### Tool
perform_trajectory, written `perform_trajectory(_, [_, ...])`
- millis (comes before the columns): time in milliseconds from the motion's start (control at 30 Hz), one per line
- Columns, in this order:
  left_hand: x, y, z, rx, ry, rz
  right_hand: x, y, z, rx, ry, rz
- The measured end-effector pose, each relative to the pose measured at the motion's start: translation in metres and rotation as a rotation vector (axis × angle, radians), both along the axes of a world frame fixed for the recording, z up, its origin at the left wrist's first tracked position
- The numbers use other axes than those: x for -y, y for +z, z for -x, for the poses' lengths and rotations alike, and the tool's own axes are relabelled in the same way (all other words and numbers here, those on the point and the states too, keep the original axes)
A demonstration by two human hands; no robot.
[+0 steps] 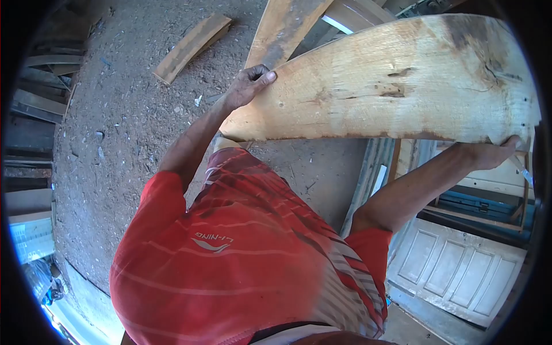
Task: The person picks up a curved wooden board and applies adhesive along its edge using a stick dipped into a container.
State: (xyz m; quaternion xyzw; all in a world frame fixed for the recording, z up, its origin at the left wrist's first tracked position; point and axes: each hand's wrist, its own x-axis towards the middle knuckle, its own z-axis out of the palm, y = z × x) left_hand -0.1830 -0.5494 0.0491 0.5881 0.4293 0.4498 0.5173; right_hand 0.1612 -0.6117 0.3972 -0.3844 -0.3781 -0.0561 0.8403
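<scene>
A wide, pale wooden board with knots and a dark patch at its far right end spans the upper right of the head view. My left hand grips its narrower left end, the thumb on the top face and the fingers over the upper edge. At the lower right corner, my right hand is closed on the board's near edge, its fingers partly hidden. The board is held in front of my red shirt, across both hands.
A short wood piece lies on the dirt floor. Another plank stands behind the board. At the lower right is a white panelled door. Stacked timber lines the left side.
</scene>
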Motion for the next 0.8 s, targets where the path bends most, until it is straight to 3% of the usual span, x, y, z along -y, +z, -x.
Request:
perform_trajectory(267, [0.003,0.078,0.002,-0.242,0.017,0.041,0.04,0.001,-0.035,-0.204,-0.071,0.04])
perform_trajectory(600, [0.012,0.16,0.057,-0.625,0.084,-0.081,0.049,-0.063,-0.066,-0.357,-0.055,0.099])
perform_trajectory(700, [0.019,0.171,0.077,-0.622,0.081,-0.07,0.073,-0.089,-0.03,-0.196,0.252,0.002])
perform_trajectory(733, [0.016,0.164,0.092,-0.609,0.077,-0.081,0.068,-0.123,-0.017,0.384,-0.072,0.004])
perform_trajectory(800, [0.009,0.141,0.117,-0.592,0.019,-0.059,0.059,-0.186,0.023,0.892,-0.325,0.041])
